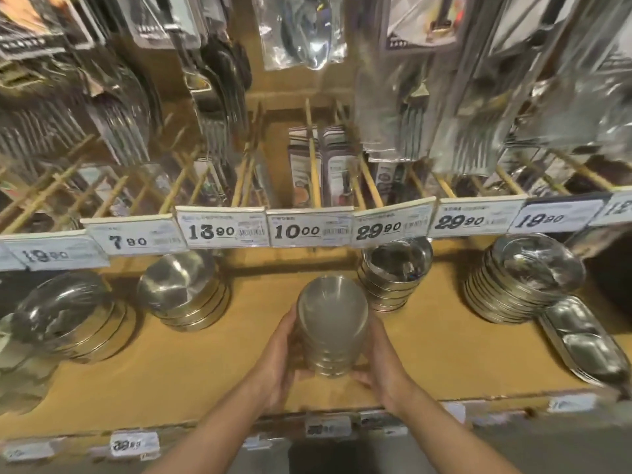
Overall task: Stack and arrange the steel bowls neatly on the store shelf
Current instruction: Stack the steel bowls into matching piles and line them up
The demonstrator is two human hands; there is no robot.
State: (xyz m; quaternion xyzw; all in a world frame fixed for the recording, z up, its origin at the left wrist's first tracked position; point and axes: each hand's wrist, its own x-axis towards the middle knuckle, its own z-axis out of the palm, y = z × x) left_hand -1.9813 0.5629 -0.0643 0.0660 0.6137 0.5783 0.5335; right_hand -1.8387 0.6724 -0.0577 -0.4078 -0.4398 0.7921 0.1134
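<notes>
Wooden shelf (427, 354), wide, under a row of price tags (309, 230). Further steel stacks left (184, 292) and right (393, 271), well apart. Centre front, on the shelf: stack of steel bowls (331, 326), upside down. Left hand (278, 354) and right hand (383, 360) cupping its sides, fingers curled round the lower bowls.

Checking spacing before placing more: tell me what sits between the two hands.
In the head view, a nested stack of upturned steel bowls, gripped by the left hand and right hand.

head view | looks forward-down | close above shelf (444, 354) front edge
</notes>
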